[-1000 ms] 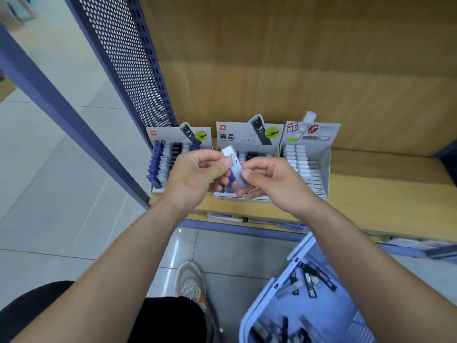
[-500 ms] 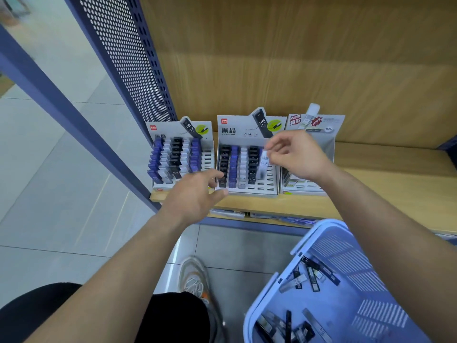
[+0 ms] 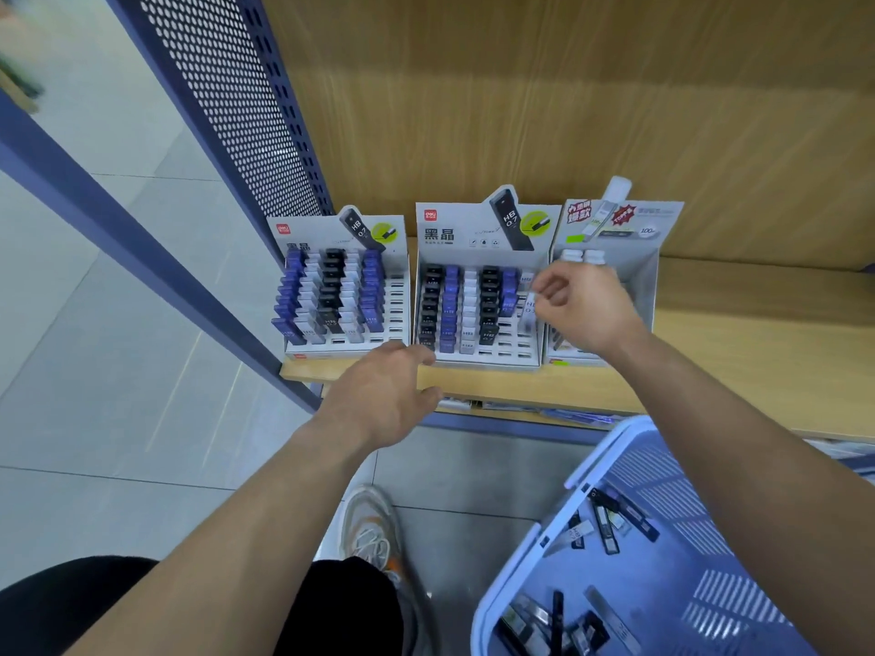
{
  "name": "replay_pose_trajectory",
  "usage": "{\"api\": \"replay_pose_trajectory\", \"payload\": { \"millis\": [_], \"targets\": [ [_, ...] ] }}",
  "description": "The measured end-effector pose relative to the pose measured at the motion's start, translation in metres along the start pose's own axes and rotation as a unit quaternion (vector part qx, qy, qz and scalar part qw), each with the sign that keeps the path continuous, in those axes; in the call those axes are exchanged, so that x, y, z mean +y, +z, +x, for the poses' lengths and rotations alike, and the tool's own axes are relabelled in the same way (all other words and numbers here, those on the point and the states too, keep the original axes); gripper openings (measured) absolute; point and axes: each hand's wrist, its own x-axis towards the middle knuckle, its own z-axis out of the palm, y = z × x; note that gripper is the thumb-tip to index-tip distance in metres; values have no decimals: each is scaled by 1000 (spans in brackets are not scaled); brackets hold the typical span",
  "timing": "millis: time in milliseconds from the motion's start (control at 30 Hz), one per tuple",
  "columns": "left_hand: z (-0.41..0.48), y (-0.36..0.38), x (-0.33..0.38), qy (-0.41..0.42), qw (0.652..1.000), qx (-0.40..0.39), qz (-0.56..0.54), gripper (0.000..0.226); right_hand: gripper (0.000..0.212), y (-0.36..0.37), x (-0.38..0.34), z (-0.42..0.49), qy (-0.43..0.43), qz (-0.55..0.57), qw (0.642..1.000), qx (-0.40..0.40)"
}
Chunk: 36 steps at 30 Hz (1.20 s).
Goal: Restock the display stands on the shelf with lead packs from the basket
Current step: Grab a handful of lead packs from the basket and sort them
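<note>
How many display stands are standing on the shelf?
3: the left stand by the perforated panel, the middle stand beside it, the right stand partly behind the right hand. None seems hidden.

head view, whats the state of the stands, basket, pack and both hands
left grey cardboard display stand, mostly full, rightmost column empty
middle grey cardboard display stand, right columns partly empty
white lead pack, pinched at middle stand's rightmost column
right hand, pinching the pack
left hand, open, holding nothing
blue plastic basket, holds loose lead packs
</note>
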Motion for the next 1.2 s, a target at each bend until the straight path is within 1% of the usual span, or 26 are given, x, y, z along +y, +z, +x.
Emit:
{"api": "replay_pose_trajectory", "payload": {
  "millis": [100, 133, 200, 267, 333, 533, 633, 767, 867, 967, 1067, 1200],
  "targets": [
    [7, 1, 8, 6, 1000, 1, -7, 48, 17, -21, 5, 3, -1, 29, 997, 72],
    [9, 1, 11, 9, 1000, 0, -11, 49, 22, -26, 6, 4, -3, 35, 996, 76],
    [15, 2, 20, 13, 1000, -4, -22, 49, 30, -32, 6, 9, -20, 20, 998, 49],
    [20, 4, 28, 18, 999, -8, -33, 50, 27, -30, 9, 18, -44, -18, 999, 10],
    [26, 4, 36, 17, 999, -12, -42, 49, 20, -22, 12, 29, -58, -49, 997, -9],
    [34, 6, 44, 15, 999, -11, -51, 47, 19, 3, 28, 53, -35, -82, 996, -3],
    [34, 8, 40, 12, 998, -19, -55, 48, 17, 13, 41, 54, -31, -76, 996, 20],
    [34, 9, 37, 14, 998, -20, -61, 46, 12, 23, 47, 54, -58, -93, 992, 69],
    [33, 10, 36, 16, 998, -16, -62, 45, 11, 27, 50, 55, -66, -100, 989, 85],
    [32, 11, 34, 15, 998, -16, -61, 45, 10, 27, 49, 55, -70, -113, 988, 74],
    [30, 11, 32, 14, 998, -17, -61, 45, 9, 23, 45, 55, -66, -152, 986, 35],
    [30, 11, 33, 15, 998, -19, -61, 44, 15, 23, 39, 58, -65, -195, 979, 9]
  ]
}}
